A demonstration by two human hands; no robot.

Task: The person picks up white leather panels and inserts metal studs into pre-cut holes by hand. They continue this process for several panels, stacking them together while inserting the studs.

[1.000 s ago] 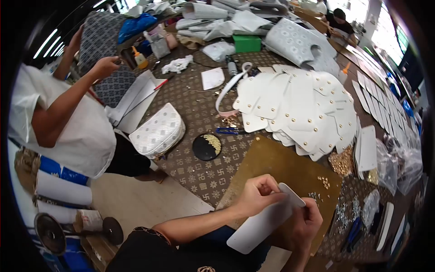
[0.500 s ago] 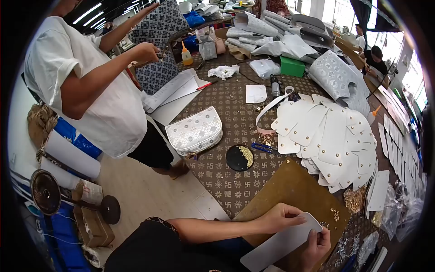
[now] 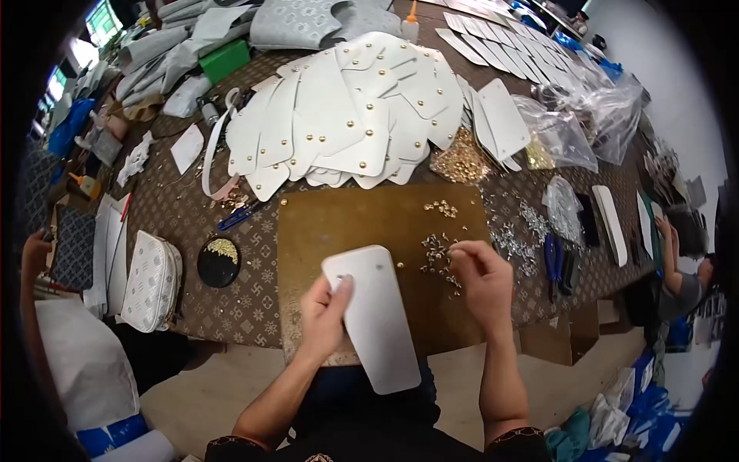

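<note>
My left hand (image 3: 325, 314) grips the left edge of a white rounded panel (image 3: 379, 327), its thumb on the panel's face. Near the panel's top right corner is a small hole or stud. My right hand (image 3: 481, 281) hovers at a pile of small silver pieces (image 3: 437, 254), fingertips pinched together; whether something is between them is too small to tell. Both are over a brown board (image 3: 308, 223). Several gold studs (image 3: 440, 208) lie near the board's upper right. Behind the board spreads a heap of white panels (image 3: 331, 115) with gold studs.
Left are a round black dish (image 3: 219, 262) of gold bits, blue snips (image 3: 235, 217) and a patterned white bag (image 3: 152, 281). A bag of gold studs (image 3: 460, 158), plastic bags (image 3: 566, 138) and blue-handled pliers (image 3: 553, 258) lie right. One person stands left, another is at far right.
The view has swung to the right. My right hand has let go of the panel and moved to the silver pieces. My left hand now holds the panel by its left edge.
</note>
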